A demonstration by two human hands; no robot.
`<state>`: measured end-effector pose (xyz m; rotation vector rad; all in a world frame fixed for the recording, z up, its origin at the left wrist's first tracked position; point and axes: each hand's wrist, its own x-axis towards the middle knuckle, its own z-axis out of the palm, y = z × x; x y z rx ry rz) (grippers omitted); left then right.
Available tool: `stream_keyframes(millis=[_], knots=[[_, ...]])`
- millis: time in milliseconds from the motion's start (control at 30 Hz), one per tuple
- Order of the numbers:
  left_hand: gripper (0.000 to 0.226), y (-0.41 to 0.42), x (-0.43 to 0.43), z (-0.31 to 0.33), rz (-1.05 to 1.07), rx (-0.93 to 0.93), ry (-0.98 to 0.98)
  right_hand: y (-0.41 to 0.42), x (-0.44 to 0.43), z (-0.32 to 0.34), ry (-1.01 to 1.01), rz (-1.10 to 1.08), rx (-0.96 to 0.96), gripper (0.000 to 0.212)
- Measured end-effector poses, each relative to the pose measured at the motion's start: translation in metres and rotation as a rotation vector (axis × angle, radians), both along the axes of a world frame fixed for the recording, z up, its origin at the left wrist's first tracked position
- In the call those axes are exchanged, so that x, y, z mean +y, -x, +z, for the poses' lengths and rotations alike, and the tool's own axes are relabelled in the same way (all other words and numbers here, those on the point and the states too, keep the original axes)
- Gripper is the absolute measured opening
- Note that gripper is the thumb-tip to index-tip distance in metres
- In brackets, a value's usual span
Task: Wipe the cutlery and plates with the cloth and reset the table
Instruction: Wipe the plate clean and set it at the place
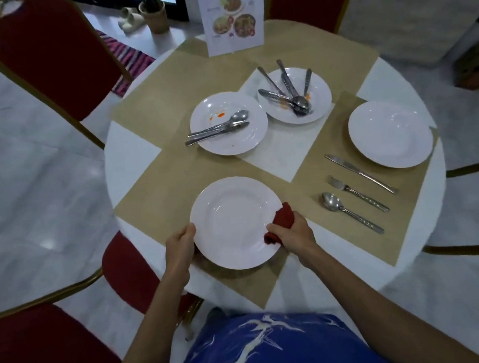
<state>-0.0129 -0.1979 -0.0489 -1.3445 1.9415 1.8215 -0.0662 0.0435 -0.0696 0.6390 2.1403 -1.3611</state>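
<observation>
One cloth [283, 218], right grip [295, 233], against plate [230, 221].

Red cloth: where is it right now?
Head view, lower centre: the red cloth is bunched in the right hand against the right rim of the near plate, whose left edge the left hand grips.

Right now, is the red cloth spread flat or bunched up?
Bunched up: the red cloth is wadded in the grip of the right hand, against the rim of the near plate, with no flat layer showing.
</observation>
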Motion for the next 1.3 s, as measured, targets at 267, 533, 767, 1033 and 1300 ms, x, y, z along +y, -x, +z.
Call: stream_keyframes(millis=[267, 533, 767, 1033, 1300], knots=[[0.028, -0.01, -0.005, -0.024, -0.25, -0.031, 0.189, -0.006, 0.002, 0.001, -0.13, 0.0, 0.04, 0.059], [0.04, -0.011, -0.006, -0.024, -0.582, -0.029, 0.32, -0.017, 0.022, 0.003, -0.092, 0.005, 0.013, 0.06], [0.041, -0.012, -0.006, -0.029, -0.569, -0.036, 0.312, -0.018, 0.025, 0.002, -0.029, -0.021, 0.0, 0.064], [0.048, -0.007, -0.017, -0.02, -0.498, -0.077, 0.158, -0.027, 0.03, 0.006, 0.022, -0.124, 0.088, 0.045], [0.058, 0.008, -0.034, -0.012, -0.635, -0.111, 0.222, -0.011, 0.034, 0.032, -0.092, -0.221, 0.347, 0.02]])
